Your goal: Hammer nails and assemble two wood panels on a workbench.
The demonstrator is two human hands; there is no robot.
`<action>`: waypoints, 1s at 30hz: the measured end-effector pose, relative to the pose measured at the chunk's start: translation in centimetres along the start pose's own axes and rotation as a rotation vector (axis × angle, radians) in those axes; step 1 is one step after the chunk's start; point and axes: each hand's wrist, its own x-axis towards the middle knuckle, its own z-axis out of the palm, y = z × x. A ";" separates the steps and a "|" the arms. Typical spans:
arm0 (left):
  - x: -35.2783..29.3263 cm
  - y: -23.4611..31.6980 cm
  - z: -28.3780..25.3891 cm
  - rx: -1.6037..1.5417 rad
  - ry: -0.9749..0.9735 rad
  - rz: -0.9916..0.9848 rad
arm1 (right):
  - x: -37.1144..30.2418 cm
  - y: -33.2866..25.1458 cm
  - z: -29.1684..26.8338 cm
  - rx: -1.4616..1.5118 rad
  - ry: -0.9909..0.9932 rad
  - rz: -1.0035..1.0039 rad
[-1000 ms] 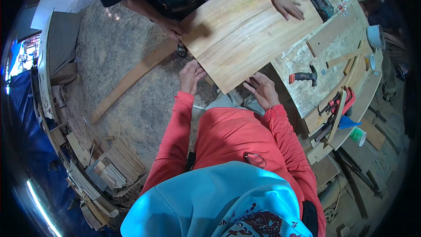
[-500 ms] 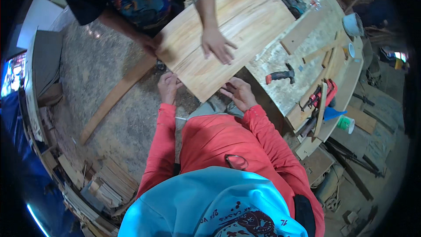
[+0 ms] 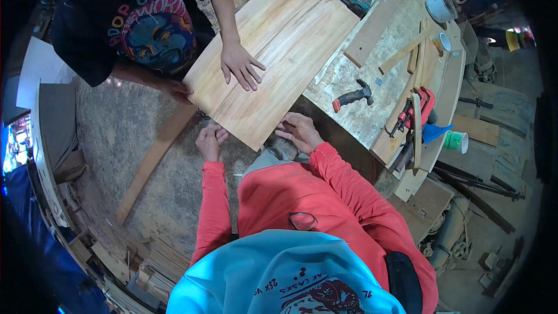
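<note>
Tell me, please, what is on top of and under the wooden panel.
On the panel lies a co-worker's spread hand. The panel covers part of the workbench; anything else beneath is hidden.

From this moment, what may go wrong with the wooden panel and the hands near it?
The wooden panel juts past the table, so it might tip if the co-worker's flat hand lifts. The left hand and right hand are close to its edges; a sudden shift might scrape them.
</note>
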 end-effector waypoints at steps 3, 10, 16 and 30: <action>0.1 0.0 0.4 -0.055 0.058 -0.055 | -0.2 0.1 0.0 -0.024 -0.001 -0.001; 1.7 -0.4 1.2 -0.072 -0.040 -0.032 | -0.6 0.0 0.3 -0.016 -0.012 -0.006; 2.1 -0.4 1.1 -0.113 -0.075 -0.032 | -1.0 0.1 -0.4 0.024 0.012 -0.013; -0.1 1.7 1.7 -0.104 -0.055 -0.070 | -0.2 0.7 -0.8 0.001 -0.011 0.032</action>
